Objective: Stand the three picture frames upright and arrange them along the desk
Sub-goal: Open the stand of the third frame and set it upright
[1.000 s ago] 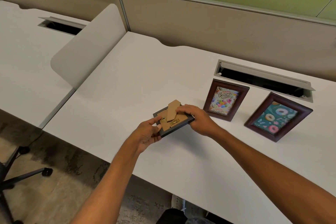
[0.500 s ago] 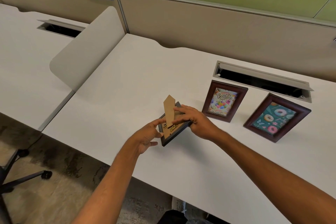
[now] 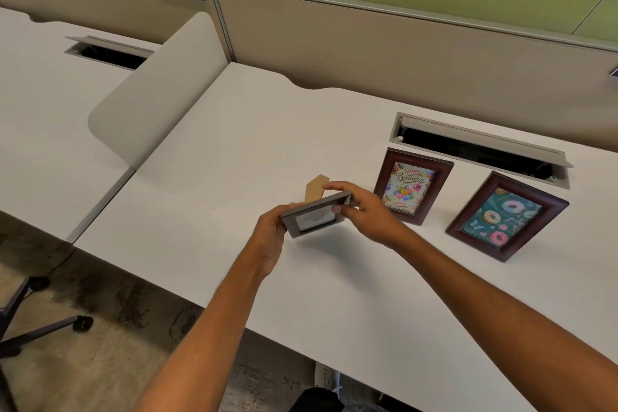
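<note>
A small grey picture frame (image 3: 314,217) is held just above the white desk (image 3: 234,150), its front turned toward me and its brown cardboard stand (image 3: 316,189) sticking up behind. My left hand (image 3: 271,231) grips its left edge and my right hand (image 3: 361,211) grips its right edge. Two dark brown frames stand upright to the right: a birthday-card frame (image 3: 413,186) and a doughnut-picture frame (image 3: 506,216). My right hand covers the lower left corner of the birthday frame.
A cable slot with a raised grey lid (image 3: 481,147) lies behind the two standing frames. A rounded divider panel (image 3: 157,94) separates this desk from the neighbouring one. A beige partition wall (image 3: 384,43) runs along the back. An office chair base (image 3: 40,328) is on the floor at left.
Both hands have turned the grey frame over from back-up to front-facing and raised it toward upright. Its cardboard stand swung out and now points up behind it.
</note>
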A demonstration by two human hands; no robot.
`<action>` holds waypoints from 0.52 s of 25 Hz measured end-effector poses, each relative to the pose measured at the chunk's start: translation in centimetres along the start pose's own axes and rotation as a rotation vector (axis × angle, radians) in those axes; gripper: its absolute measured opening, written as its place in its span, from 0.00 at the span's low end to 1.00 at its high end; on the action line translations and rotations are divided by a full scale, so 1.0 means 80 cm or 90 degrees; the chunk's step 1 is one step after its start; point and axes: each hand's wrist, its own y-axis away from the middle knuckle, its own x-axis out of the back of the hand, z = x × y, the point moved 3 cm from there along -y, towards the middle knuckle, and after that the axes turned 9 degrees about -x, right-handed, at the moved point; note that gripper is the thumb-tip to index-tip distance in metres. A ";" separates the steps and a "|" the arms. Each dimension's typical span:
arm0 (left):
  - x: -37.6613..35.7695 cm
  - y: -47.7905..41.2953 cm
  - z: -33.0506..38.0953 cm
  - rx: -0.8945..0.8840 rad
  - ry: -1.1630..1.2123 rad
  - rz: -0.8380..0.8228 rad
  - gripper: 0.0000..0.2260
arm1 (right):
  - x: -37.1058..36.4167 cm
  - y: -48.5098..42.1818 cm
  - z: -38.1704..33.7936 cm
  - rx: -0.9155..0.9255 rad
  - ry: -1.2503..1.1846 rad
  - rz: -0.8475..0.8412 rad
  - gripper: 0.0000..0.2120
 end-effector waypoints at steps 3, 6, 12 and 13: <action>-0.004 -0.007 0.007 0.017 -0.018 0.022 0.34 | 0.003 -0.007 0.000 -0.029 -0.049 0.005 0.18; -0.012 -0.019 0.012 0.039 -0.031 0.015 0.46 | 0.005 -0.016 0.004 -0.054 -0.095 0.022 0.15; -0.026 -0.049 0.015 0.050 -0.043 0.025 0.42 | 0.003 -0.036 0.011 -0.072 -0.178 0.038 0.16; -0.027 -0.056 0.015 0.054 -0.047 0.029 0.42 | 0.004 -0.041 0.013 -0.074 -0.182 0.045 0.16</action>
